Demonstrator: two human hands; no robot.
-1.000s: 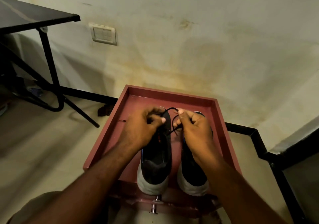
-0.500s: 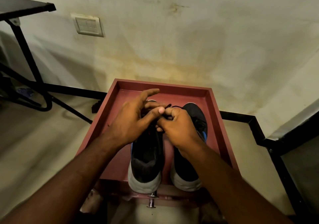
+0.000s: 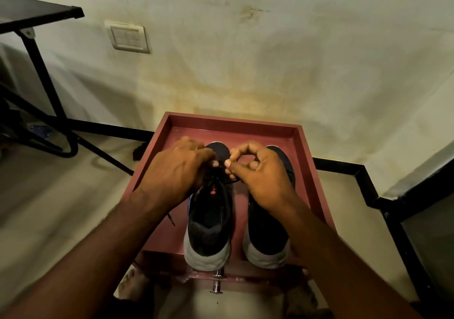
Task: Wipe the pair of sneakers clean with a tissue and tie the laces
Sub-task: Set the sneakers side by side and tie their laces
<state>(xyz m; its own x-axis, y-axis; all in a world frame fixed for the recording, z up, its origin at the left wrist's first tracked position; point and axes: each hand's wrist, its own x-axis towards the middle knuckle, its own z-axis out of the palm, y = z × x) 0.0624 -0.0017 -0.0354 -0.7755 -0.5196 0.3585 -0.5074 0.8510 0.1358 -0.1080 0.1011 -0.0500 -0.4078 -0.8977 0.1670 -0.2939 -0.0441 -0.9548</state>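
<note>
Two dark sneakers with pale grey soles stand side by side in a red-brown tray (image 3: pixel 310 171), heels toward me. Over the left sneaker (image 3: pixel 210 222), my left hand (image 3: pixel 177 171) curls round its black lace near the tongue. My right hand (image 3: pixel 260 173) pinches the same lace (image 3: pixel 222 168) between thumb and forefinger, its wrist lying across the right sneaker (image 3: pixel 266 235). A loose lace end (image 3: pixel 171 218) hangs off the left sneaker's left side. No tissue is in view.
The tray sits on a low red stand with a metal knob (image 3: pixel 217 281) at its front. A stained wall with a switch plate (image 3: pixel 129 37) rises behind. A black metal table (image 3: pixel 34 38) stands at the left, a dark step edge (image 3: pixel 393 195) at the right.
Both hands have drawn apart a little over the left sneaker, each still holding the lace. The left forefinger, which was stretched out, is now curled down.
</note>
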